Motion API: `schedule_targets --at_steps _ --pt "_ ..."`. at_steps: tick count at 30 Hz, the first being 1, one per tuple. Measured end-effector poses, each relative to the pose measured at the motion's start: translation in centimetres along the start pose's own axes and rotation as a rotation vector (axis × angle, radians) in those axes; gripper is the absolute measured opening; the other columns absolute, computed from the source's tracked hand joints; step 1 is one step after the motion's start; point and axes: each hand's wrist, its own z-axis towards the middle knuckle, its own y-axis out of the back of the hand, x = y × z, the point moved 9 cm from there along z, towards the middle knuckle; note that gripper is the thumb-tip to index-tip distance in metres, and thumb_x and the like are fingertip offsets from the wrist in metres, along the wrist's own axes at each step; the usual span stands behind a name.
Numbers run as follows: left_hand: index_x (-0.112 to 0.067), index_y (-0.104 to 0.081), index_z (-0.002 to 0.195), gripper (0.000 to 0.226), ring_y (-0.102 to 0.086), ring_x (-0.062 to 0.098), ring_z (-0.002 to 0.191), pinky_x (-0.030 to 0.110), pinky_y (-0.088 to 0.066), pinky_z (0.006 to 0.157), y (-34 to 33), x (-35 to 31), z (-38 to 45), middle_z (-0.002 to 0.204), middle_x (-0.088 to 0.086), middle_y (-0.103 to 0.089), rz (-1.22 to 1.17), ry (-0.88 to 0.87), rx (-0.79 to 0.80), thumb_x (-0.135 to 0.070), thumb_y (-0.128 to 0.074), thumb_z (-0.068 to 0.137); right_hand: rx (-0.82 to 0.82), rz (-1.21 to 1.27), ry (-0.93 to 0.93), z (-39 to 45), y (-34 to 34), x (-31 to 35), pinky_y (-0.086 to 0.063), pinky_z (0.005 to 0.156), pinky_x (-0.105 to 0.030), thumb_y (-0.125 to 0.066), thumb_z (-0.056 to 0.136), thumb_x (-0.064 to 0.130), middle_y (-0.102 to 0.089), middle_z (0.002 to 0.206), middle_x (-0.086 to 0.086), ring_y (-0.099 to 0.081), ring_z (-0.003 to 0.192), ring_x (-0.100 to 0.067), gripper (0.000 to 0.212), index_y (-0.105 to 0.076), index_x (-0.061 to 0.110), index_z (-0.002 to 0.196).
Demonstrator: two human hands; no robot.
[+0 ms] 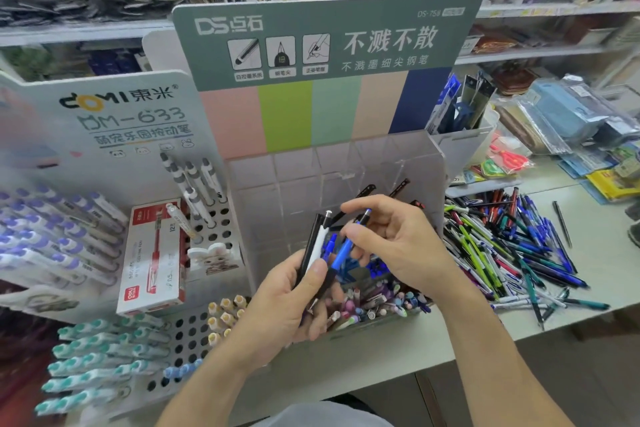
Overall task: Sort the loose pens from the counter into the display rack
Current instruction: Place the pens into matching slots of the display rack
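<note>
1. the right hand (391,246) pinches a blue pen (343,250) between thumb and fingers, the other fingers loosely spread, and holds it over the near part of the rack (429,163).
2. the left hand (291,302) is curled round a small bundle: a black pen (309,243) and a white pen (320,239) are plain, with at least one more blue one behind; i cannot count the bundle exactly.
3. step in hand, as i judge it: picking one pen out of the held bundle to drop into its slot.
4. the next move calls for matching the blue pen to the near compartment of blue pens (375,267) and lowering it in tip down, without spilling the bundle.
5. the rack has two near rows filled; its far clear compartments hold about three dark pens.
6. the loose pile (512,246) lies on the counter (595,274) to the right of the rack, dozens of pens, too tangled to count. much is left.
</note>
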Motion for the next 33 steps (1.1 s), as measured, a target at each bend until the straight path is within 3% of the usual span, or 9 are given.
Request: schedule_targets --at_steps 6,9,16,19,22,24,28,31,33 --pt "-0.014 -0.054 0.127 0.029 -0.049 0.019 0.048 0.020 -0.027 0.038 -0.9 0.3 -0.9 0.086 0.013 -0.063 0.014 0.008 0.103 -0.029 -0.047 0.104 0.143 -0.007 -0.071 0.1 -1.8 -0.5 -0.053 0.059 -0.027 -0.072 0.091 0.021 -0.071 0.083 -0.007 -0.063 0.059 -0.020 0.038 -0.062 0.015 0.127" --pt "-0.017 -0.056 0.127 0.027 -0.055 0.024 0.055 0.021 -0.027 0.038 -0.4 0.3 -1.2 0.090 0.015 -0.068 0.039 -0.002 0.088 -0.026 -0.055 0.102 0.155 -0.043 -0.047 0.2 -2.1 -0.4 -0.052 0.057 -0.025 -0.071 0.092 0.017 -0.072 0.079 -0.007 -0.062 0.059 -0.017 0.025 -0.067 0.013 0.116" --pt "-0.015 -0.057 0.123 0.027 -0.053 0.018 0.047 0.019 -0.024 0.037 1.2 0.7 -2.0 0.089 0.016 -0.071 0.027 0.016 -0.049 -0.028 -0.054 0.099 0.016 0.021 -0.019 0.5 -0.7 -0.5 -0.051 0.054 -0.027 -0.076 0.088 0.014 -0.068 0.065 -0.008 -0.062 0.053 -0.018 0.021 -0.067 0.007 0.106" --pt "-0.012 -0.061 0.118 0.038 -0.042 0.018 0.043 0.019 -0.021 0.039 2.0 0.7 -2.4 0.080 0.012 -0.063 -0.055 0.020 -0.125 -0.040 -0.050 0.096 -0.217 0.129 0.091 0.7 2.4 1.5 -0.055 0.054 -0.026 -0.079 0.079 0.020 -0.074 0.074 -0.008 -0.066 0.057 -0.019 0.031 -0.064 0.009 0.105" --pt "-0.008 -0.061 0.120 0.041 -0.038 0.019 0.045 0.020 -0.021 0.036 2.4 0.3 -2.8 0.075 0.010 -0.055 -0.186 -0.007 -0.162 -0.038 -0.047 0.096 -0.535 0.143 0.349 0.8 5.7 5.4 -0.059 0.060 -0.028 -0.075 0.090 0.016 -0.076 0.081 -0.006 -0.070 0.063 -0.019 0.013 -0.067 0.012 0.100" --pt "-0.011 -0.061 0.118 0.036 -0.038 0.018 0.049 0.022 -0.024 0.036 2.5 -0.3 -3.0 0.075 0.008 -0.053 -0.185 -0.044 -0.175 -0.036 -0.051 0.095 -0.614 0.133 0.457 1.6 5.8 6.9 -0.060 0.063 -0.030 -0.073 0.094 0.018 -0.076 0.079 -0.002 -0.071 0.063 -0.018 0.006 -0.069 0.015 0.098" --pt "-0.017 -0.058 0.095 0.018 -0.033 0.024 0.052 0.026 -0.030 0.039 3.0 -1.0 -3.6 0.071 0.020 -0.045 -0.033 -0.120 -0.224 -0.035 -0.062 0.092 -0.497 0.080 0.531 4.8 1.4 8.2 -0.058 0.065 -0.029 -0.072 0.095 0.015 -0.074 0.081 -0.004 -0.070 0.063 -0.017 0.005 -0.073 0.014 0.100" --pt "-0.017 -0.056 0.096 0.014 -0.032 0.022 0.046 0.024 -0.030 0.038 3.7 -0.8 -3.9 0.077 0.034 -0.050 -0.037 -0.124 -0.286 -0.029 -0.063 0.094 -0.350 -0.079 0.501 7.6 -2.8 8.2 -0.060 0.067 -0.035 -0.075 0.092 0.013 -0.073 0.077 0.000 -0.068 0.062 -0.016 0.010 -0.077 0.009 0.101" --pt "-0.013 -0.051 0.098 0.013 -0.032 0.019 0.041 0.022 -0.029 0.036 3.8 -1.0 -4.1 0.080 0.025 -0.061 -0.057 -0.137 -0.304 -0.023 -0.060 0.097 -0.267 -0.141 0.397 9.2 -4.4 6.9 -0.061 0.070 -0.045 -0.077 0.091 0.014 -0.076 0.079 -0.003 -0.070 0.064 -0.022 0.016 -0.078 0.007 0.104"
